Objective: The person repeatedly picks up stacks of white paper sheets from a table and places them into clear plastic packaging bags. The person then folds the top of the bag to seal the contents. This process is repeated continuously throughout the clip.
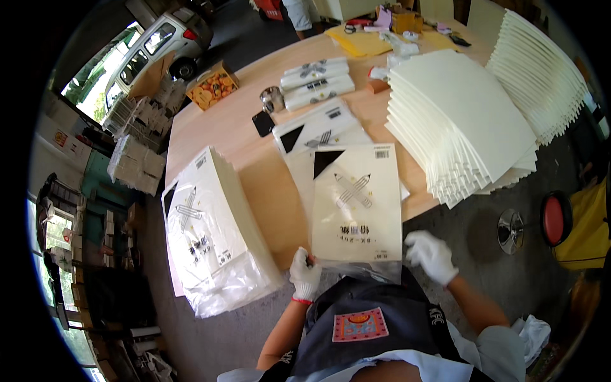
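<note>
A clear plastic packet of pale paper [356, 210], printed with crossed pencils and a dark corner triangle, lay in front of the person at the near side of the table [267, 184]. Its upper part overlapped some flat plastic bags [324, 124], and its loose, see-through lower end came down to the dark apron [372, 296].

The left hand [305, 275], in a white glove with a red cuff edge, was at the packet's lower left corner, its grip clamped on the plastic there. The right hand [431, 256], also gloved in white, was just beside the lower right edge; its grip was apart, the fingers loosely curved with nothing seen in them.

To the left stood a thick stack of similar packets [207, 223], leaning a little, with crumpled clear ends toward the person. Beyond the flat bags lay a black phone [262, 123], a shiny metal cup [272, 100] and white plastic rolls [317, 83]. A box with orange fruit pictures [215, 88] was near the far left edge.

On the right, a large fanned stack of white sheets [458, 108] lay near a second stack [534, 70]. A red-seated stool [555, 218] stood on the floor past the table.
</note>
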Motion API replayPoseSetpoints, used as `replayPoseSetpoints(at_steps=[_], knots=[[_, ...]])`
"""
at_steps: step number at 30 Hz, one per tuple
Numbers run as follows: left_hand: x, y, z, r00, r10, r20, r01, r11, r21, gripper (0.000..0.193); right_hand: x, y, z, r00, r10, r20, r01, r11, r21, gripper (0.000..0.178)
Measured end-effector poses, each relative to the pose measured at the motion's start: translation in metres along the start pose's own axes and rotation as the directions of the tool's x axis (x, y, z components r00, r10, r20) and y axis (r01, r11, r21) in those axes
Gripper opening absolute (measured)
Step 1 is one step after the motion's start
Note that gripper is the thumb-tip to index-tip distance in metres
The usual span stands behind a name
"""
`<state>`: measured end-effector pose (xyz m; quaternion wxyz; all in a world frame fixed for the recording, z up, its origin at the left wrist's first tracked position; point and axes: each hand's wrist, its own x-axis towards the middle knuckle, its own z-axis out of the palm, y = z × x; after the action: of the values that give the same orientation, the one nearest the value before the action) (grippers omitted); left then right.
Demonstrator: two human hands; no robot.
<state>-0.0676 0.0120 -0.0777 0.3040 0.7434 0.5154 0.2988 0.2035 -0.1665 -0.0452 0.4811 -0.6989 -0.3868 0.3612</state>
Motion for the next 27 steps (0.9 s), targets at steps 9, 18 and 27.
replayPoseSetpoints(at_steps=[9, 18, 27], knots=[[-0.092, -0.094, -0.032, 0.951, -0.214, 0.224, 0.156, 0.955, 0.251, 0.016, 0.058, 0.101, 0.061, 0.872, 0.441, 0.212, -0.456, 0.575, 0.679, 0.028], [-0.014, -0.043, 0.020, 0.841, -0.344, 0.417, 0.496, 0.798, -0.342, 0.034, 0.011, 0.068, -0.010, 0.542, 0.523, 0.657, -0.298, 0.851, -0.432, 0.028], [0.023, 0.088, -0.075, 0.986, 0.062, 0.153, 0.010, 0.902, -0.432, 0.023, 0.045, 0.061, 0.078, 0.780, 0.227, 0.583, -0.570, 0.642, 0.513, 0.039]])
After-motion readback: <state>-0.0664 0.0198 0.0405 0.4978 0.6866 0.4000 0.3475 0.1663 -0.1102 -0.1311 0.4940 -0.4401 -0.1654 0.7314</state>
